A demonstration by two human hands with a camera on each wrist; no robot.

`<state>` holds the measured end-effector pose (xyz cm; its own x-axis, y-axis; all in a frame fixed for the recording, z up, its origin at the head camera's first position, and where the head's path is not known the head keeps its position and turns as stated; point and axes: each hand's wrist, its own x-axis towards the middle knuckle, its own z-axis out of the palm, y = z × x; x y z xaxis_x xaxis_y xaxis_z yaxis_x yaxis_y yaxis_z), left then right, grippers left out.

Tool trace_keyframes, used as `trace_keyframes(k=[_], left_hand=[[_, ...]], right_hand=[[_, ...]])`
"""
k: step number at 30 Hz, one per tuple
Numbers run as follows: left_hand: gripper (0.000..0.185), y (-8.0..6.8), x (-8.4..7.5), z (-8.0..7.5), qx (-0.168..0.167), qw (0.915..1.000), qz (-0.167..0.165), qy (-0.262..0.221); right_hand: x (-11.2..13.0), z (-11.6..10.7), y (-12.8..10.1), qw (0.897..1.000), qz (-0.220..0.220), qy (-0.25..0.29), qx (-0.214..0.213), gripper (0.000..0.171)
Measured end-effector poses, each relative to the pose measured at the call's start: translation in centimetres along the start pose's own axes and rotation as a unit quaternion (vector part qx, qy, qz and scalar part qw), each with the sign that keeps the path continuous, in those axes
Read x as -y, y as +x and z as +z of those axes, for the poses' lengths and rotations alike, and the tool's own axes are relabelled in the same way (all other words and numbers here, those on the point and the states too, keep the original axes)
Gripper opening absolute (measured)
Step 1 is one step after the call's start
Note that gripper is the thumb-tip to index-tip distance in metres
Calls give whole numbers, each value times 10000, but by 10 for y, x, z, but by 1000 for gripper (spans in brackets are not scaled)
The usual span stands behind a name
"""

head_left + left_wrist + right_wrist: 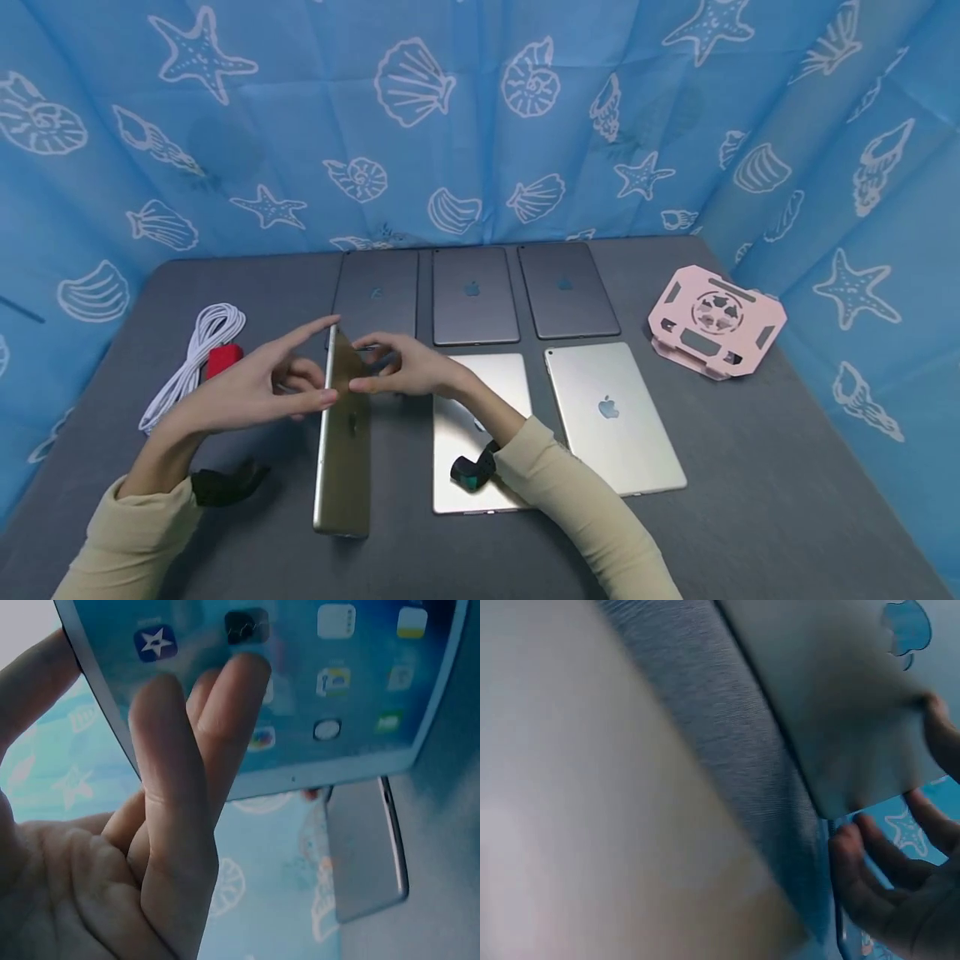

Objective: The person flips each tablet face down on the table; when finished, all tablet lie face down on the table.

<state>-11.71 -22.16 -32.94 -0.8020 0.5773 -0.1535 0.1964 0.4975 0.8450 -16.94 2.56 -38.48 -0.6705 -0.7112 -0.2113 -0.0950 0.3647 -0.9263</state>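
Note:
A gold tablet (345,450) stands on its long edge on the grey table (750,467), held upright between both hands. My left hand (255,387) lies against its screen side. In the left wrist view its straight fingers (165,825) press on the lit screen (337,690), which shows app icons, and the thumb reaches the tablet's edge. My right hand (408,367) pinches the far top corner from the back side. The right wrist view shows its curled fingers (885,885) at the corner of the tablet's back (840,712).
Three dark grey tablets (474,296) lie face down in a back row. Two silver ones lie nearer, one (480,417) under my right forearm, one (611,417) beside it. A pink folding stand (716,321) sits right; a white cable (195,358) with a red piece lies left. Blue curtains surround.

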Motion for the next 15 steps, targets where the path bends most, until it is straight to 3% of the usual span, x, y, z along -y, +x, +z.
trace_keyframes(k=[4,10,15], left_hand=[[91,-10,7,-8,80,9998,71,-142],[94,-22,22,-20,282,9975,206,-610],[93,-27,31,-24,363,9948,284,-906]], right_hand=[[-2,6,1,9939,58,-1090,123,75],[4,19,0,9646,-101,-2636,18,87],[9,27,-2,9546,229,-2968,-115,91]])
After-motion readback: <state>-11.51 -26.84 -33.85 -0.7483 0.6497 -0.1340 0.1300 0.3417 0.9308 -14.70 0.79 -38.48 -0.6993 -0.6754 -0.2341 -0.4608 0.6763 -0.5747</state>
